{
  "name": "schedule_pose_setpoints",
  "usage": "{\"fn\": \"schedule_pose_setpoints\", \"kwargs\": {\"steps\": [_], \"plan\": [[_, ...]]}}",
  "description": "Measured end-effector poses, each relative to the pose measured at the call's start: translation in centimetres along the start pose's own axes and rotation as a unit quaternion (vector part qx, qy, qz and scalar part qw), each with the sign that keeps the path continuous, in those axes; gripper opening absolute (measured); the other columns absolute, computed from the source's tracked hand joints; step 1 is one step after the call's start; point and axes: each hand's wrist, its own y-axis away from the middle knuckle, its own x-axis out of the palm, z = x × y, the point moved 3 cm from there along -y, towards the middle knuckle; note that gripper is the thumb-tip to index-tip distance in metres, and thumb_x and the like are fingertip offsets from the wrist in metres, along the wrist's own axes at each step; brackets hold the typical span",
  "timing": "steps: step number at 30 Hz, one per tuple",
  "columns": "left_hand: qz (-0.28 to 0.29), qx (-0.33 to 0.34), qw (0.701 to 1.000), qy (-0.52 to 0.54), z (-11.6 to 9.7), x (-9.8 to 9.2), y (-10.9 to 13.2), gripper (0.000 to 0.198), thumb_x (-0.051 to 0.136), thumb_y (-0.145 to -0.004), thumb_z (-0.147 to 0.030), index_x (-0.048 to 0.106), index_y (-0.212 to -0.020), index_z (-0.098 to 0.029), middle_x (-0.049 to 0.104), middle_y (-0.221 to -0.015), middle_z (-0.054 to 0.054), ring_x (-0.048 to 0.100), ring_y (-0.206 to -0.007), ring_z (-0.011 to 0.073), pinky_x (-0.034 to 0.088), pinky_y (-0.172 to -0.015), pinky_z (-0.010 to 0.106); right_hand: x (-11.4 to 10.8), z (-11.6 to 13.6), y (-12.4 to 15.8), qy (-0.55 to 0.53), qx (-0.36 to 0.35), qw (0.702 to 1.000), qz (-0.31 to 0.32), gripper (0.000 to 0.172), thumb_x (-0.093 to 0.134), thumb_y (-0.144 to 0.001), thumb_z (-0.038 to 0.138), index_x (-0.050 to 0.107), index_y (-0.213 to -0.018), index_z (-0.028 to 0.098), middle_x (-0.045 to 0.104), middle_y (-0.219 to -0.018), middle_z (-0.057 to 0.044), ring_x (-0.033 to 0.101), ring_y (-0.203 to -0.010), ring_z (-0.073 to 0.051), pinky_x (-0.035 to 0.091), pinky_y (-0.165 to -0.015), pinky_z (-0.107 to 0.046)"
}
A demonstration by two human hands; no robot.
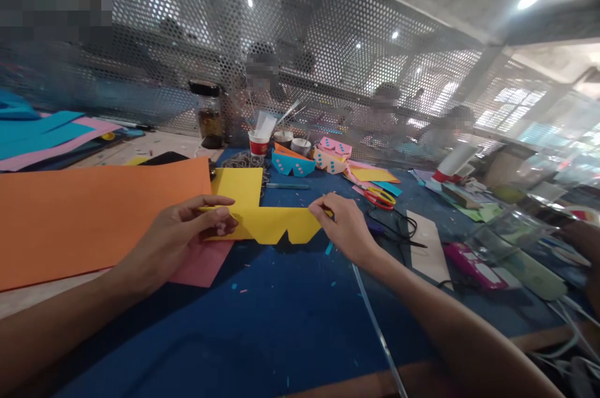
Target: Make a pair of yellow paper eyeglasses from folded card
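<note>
Between my two hands a yellow paper mask cutout [281,221] with a notch in its lower edge is held above the blue table. My left hand [180,229] pinches its left end, with a small pinkish piece showing at the fingertips. At the other end, my right hand [344,223] grips the cutout between thumb and fingers. Orange sheets [94,217] lie beside and under my left arm, next to a yellow sheet [244,182] and a pink sheet [206,263]. Beyond them stand a blue paper mask [293,165] and a peach paper mask [329,162], both decorated with small squares.
Scissors [380,198] and a black cable [398,226] lie to the right, near a magenta device [475,265]. Paper cups [258,143] and a dark-lidded jar [209,117] stand at the back by a perforated metal screen [304,23]. Another person's arm [579,235] shows at far right.
</note>
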Motion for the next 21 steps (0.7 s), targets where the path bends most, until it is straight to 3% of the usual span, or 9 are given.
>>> {"fn": "schedule_pose_setpoints", "kwargs": {"steps": [5,13,18,21], "plan": [[0.02,-0.023,0.998,0.063,0.4,0.0,0.0,0.053,0.09,-0.091,-0.03,0.068,-0.137,-0.016,0.08,-0.085,-0.001,0.072,-0.081,0.0128,0.066,-0.087,0.026,0.0,0.2,0.0,-0.025,0.033,0.999,-0.002,0.02,0.063,-0.108,0.026,0.077,-0.095,0.022,0.081,-0.097,-0.003,0.072,-0.088,-0.02,0.043,-0.08,-0.032],[0.019,-0.028,0.995,0.097,0.7,0.1,-0.3,0.062,0.096,-0.083,-0.028,0.066,-0.136,-0.018,0.081,-0.085,-0.002,0.071,-0.072,0.0118,0.067,-0.08,0.027,0.0,0.1,0.1,-0.075,0.068,0.995,-0.011,0.021,0.062,-0.106,0.03,0.079,-0.096,0.022,0.082,-0.099,-0.004,0.073,-0.091,-0.022,0.047,-0.08,-0.033],[0.037,-0.018,0.999,-0.01,1.1,0.2,0.0,0.038,0.093,-0.085,-0.035,0.073,-0.115,-0.021,0.082,-0.091,-0.001,0.075,-0.078,0.0149,0.064,-0.078,0.026,-0.1,0.5,0.3,-0.097,0.08,0.992,-0.009,0.02,0.062,-0.107,0.03,0.079,-0.099,0.022,0.082,-0.103,-0.004,0.073,-0.094,-0.022,0.047,-0.081,-0.033],[0.072,-0.019,0.991,-0.108,1.9,0.2,0.2,0.035,0.093,-0.083,-0.046,0.081,-0.105,-0.022,0.084,-0.092,0.004,0.078,-0.081,0.0204,0.064,-0.073,0.029,0.0,1.1,0.5,-0.114,0.075,0.991,0.005,0.019,0.061,-0.107,0.029,0.078,-0.101,0.023,0.082,-0.105,-0.004,0.073,-0.096,-0.021,0.047,-0.081,-0.032]]}}
